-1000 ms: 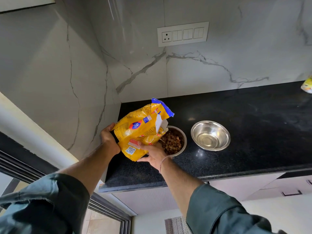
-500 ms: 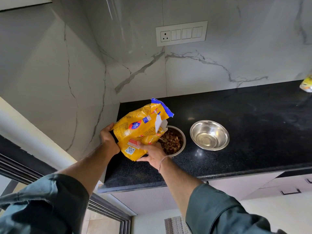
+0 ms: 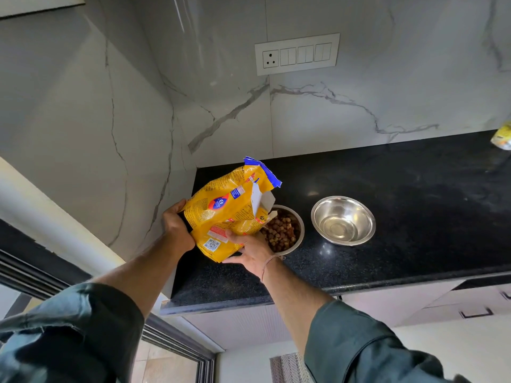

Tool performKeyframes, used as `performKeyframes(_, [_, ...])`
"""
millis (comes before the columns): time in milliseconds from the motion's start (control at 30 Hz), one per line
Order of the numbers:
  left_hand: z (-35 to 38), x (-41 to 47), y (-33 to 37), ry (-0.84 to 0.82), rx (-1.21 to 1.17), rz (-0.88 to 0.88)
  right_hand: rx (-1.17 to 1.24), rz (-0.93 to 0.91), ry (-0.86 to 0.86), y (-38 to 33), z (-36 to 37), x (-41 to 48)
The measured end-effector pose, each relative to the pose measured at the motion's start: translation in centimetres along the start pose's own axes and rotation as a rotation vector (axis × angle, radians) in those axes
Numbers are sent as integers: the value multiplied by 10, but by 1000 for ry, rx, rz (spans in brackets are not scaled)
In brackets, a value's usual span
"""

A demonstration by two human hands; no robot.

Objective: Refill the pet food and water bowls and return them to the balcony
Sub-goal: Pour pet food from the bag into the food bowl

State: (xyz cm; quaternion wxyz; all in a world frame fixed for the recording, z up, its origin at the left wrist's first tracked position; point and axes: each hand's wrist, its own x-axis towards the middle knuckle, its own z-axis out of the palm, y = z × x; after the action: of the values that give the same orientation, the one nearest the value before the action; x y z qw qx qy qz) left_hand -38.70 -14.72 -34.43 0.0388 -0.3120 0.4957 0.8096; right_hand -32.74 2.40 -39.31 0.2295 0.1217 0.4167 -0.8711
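A yellow pet food bag (image 3: 229,208) with a torn blue top is tilted over a steel bowl (image 3: 287,233) holding brown kibble, its open mouth at the bowl's left rim. My left hand (image 3: 175,226) grips the bag's bottom end. My right hand (image 3: 249,251) holds the bag from underneath, fingers curled on its lower edge. A second steel bowl (image 3: 343,220) stands just right of the first and looks empty of kibble; whether it holds water I cannot tell. Both bowls sit on the black countertop (image 3: 401,217).
The counter ends in a corner of marble wall at the left, with a socket and switch plate (image 3: 297,54) above. A yellow packet (image 3: 502,138) lies at the counter's far right. White cabinets with drawer handles (image 3: 474,313) run below; a dark door frame (image 3: 177,341) and a rug (image 3: 289,369) lie lower.
Nothing but a slight camera shift; the bag stays tilted over the kibble bowl in both hands.
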Motion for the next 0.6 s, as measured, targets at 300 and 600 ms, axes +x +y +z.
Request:
performKeyframes(300, [0,0,2,10,-18,0,29,3,-30,-3,-1,-4])
performKeyframes(600, [-5,9,1,0,-14,2,21,5,-48,-3,-2,-3])
